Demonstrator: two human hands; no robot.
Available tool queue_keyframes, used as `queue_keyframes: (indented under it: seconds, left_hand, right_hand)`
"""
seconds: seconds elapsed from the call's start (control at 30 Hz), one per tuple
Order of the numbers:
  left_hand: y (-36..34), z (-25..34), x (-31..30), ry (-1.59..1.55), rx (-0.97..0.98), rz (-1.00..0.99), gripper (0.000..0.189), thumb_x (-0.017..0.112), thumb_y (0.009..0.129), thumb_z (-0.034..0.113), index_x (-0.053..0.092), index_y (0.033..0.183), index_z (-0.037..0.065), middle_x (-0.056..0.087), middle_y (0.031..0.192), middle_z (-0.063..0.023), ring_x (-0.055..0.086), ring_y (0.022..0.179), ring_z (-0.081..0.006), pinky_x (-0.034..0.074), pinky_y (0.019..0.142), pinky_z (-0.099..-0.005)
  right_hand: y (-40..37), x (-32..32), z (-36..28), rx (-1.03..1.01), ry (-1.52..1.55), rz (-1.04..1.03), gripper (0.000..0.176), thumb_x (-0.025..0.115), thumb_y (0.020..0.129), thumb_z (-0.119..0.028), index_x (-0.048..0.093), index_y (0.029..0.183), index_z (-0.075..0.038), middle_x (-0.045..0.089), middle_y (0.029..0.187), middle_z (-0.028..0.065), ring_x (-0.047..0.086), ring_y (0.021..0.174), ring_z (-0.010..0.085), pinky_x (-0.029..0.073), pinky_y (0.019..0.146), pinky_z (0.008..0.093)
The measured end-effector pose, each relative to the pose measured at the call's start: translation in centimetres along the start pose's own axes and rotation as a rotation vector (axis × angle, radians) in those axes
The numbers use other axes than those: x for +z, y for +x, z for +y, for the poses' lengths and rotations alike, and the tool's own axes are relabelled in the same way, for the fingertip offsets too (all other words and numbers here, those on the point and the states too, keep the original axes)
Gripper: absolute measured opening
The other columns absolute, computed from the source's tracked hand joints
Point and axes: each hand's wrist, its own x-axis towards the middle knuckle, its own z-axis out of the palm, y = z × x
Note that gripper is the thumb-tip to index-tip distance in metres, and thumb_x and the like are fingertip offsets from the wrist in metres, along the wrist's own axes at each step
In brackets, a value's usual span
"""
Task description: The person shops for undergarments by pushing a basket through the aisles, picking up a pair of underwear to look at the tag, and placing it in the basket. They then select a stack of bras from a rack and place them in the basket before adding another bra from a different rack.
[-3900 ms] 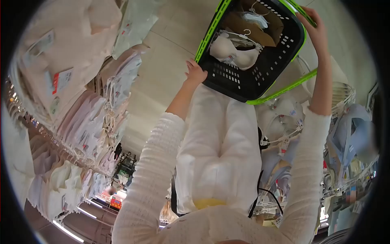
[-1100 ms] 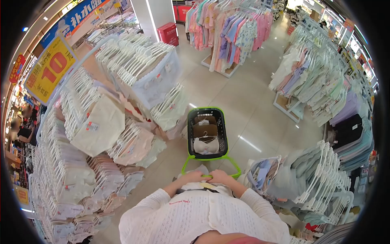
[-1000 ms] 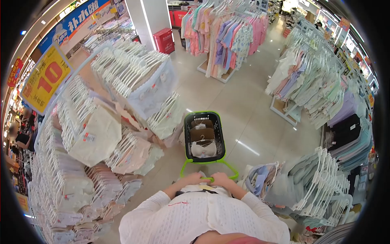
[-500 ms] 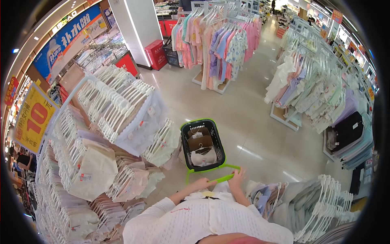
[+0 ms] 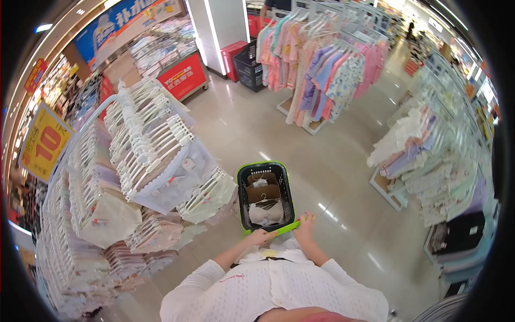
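In front of my body is a black shopping basket [image 5: 293,198] with a bright green rim. My left hand [image 5: 260,236] is closed on the left part of its green handle [image 5: 287,229]. At the handle's right end, my right hand [image 5: 304,227] is also wrapped round it. Inside the basket lies a pale bra [image 5: 266,213] on a hanger, with brown pieces [image 5: 262,192] and a small white item [image 5: 260,182] farther back. The basket's underside is hidden.
On the left stands a rack of underwear on white hangers [image 5: 155,145], with a yellow price sign [image 5: 46,143]. Children's clothes [image 5: 322,70] hang on a rack ahead. More garments [image 5: 445,166] line the right side. A dark basket stack [image 5: 249,67] stands by the pillar [image 5: 217,32].
The view has moved forward and turned slightly left. The rack at lower right has mostly left the frame. Both hands stay on the basket handle, which now lies nearer the basket's rim.
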Motion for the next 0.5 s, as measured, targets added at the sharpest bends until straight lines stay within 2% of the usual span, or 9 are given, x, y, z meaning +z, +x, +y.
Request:
queue_keyframes:
  seconds: [0.07,0.13,0.2,0.27,0.33,0.5]
  left_hand:
    - [0.9,0.3,0.2,0.001,0.081,0.135,0.065,0.047,0.074,0.067,0.057,0.059,0.004,0.051,0.052,-0.0027,0.047,0.044,-0.0126,0.038,0.043,-0.0281]
    - [1.4,1.3,0.1,0.001,0.054,0.178,0.066,0.046,0.074,0.067,0.058,0.059,0.004,0.051,0.053,-0.0031,0.048,0.046,-0.0135,0.039,0.046,-0.0289]
    - [1.3,3.1,0.0,-0.004,0.025,0.221,0.066,0.045,0.074,0.067,0.059,0.06,0.004,0.052,0.053,-0.0034,0.05,0.049,-0.0144,0.04,0.048,-0.0296]
    - [0.1,6.1,-0.3,0.042,-0.072,0.179,0.07,0.043,0.073,0.07,0.066,0.077,0.003,0.06,0.065,-0.0091,0.06,0.066,-0.0218,0.045,0.059,-0.0338]
    - [1.0,6.6,0.4,0.01,-0.06,0.21,0.07,0.044,0.073,0.069,0.066,0.079,0.003,0.061,0.067,-0.0098,0.06,0.068,-0.0229,0.045,0.062,-0.0349]
    - [3.8,7.3,3.1,-0.033,-0.064,0.288,0.069,0.043,0.073,0.068,0.066,0.083,0.004,0.061,0.073,-0.0131,0.06,0.073,-0.027,0.046,0.069,-0.0377]
  right_hand:
    - [2.2,-0.5,0.6,-0.053,-0.019,-0.045,0.032,0.07,0.054,-0.006,0.052,0.08,-0.005,0.039,0.114,0.0211,0.029,0.112,0.0472,0.027,0.095,0.0531]
    - [4.6,-1.7,0.9,-0.127,-0.005,-0.143,0.032,0.069,0.053,-0.008,0.053,0.081,-0.008,0.046,0.107,0.019,0.036,0.108,0.0397,0.028,0.094,0.0501]
    - [6.9,-1.3,3.7,-0.249,0.051,-0.234,0.032,0.07,0.053,-0.009,0.054,0.08,-0.007,0.049,0.102,0.0158,0.039,0.105,0.0371,0.029,0.092,0.048]
    - [8.5,-1.4,6.0,-0.379,0.111,-0.336,0.031,0.07,0.052,-0.01,0.055,0.079,-0.007,0.052,0.098,0.0126,0.041,0.102,0.0345,0.031,0.091,0.0459]
    - [10.0,-1.6,7.2,-0.413,0.186,-0.381,0.029,0.07,0.052,-0.011,0.055,0.076,-0.006,0.054,0.093,0.009,0.043,0.1,0.0337,0.033,0.088,0.0435]
    - [13.3,-3.8,8.5,-0.488,0.244,-0.495,0.027,0.071,0.053,-0.007,0.054,0.075,-0.005,0.055,0.093,0.009,0.042,0.097,0.0312,0.035,0.086,0.0398]
